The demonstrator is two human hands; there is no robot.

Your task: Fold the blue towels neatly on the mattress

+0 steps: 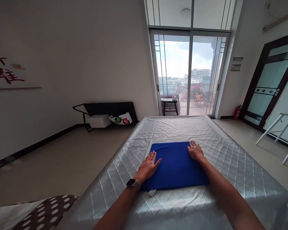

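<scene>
Blue cloth (pixel 175 167) lies flat on a silver quilted cover (pixel 230 159), seemingly longer side to side, white tag (pixel 152 193) pointing nearward. Left hand (pixel 147 166) rests on its left edge, right hand (pixel 195 150) on its far-right corner, both outstretched, unclasped.

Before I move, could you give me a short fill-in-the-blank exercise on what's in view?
1. The left hand and right hand rest on a flat fabric piece coloured ____.
2. The watch is worn just behind the ____ hand.
3. The brown cloth at the picture's lower left is patterned with white ____.
4. The fire extinguisher near the dark-framed door is coloured ____.

Missing words: blue; left; dots; red.
</scene>
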